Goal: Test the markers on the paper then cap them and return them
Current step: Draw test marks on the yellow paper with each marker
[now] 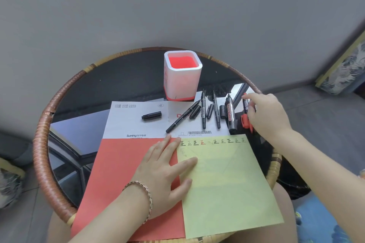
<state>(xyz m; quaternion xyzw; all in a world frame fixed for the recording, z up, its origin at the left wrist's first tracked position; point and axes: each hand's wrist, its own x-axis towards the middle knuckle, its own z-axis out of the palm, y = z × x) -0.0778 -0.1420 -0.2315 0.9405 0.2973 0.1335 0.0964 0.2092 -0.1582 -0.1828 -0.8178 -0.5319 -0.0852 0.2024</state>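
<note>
My left hand [164,169] lies flat with straight fingers across the seam of the red paper [122,173] and the yellow paper [227,183]. The yellow sheet carries a row of small test marks along its top edge. My right hand [268,114] reaches to the table's right side and pinches a red-tipped marker [245,104], just above its red cap [245,121]. Uncapped on the white printed sheet [134,122] lie three thin black markers [203,110] and a thick whiteboard marker [230,113]. Black caps [209,111] sit between them, and one loose cap [151,115] lies apart to the left.
A white square pen holder [182,79] with a red inside stands at the back of the round glass table. The table's woven rattan rim [42,144] rises around the top. My knees are below the front edge. A patterned cushion [343,69] lies on the floor at the right.
</note>
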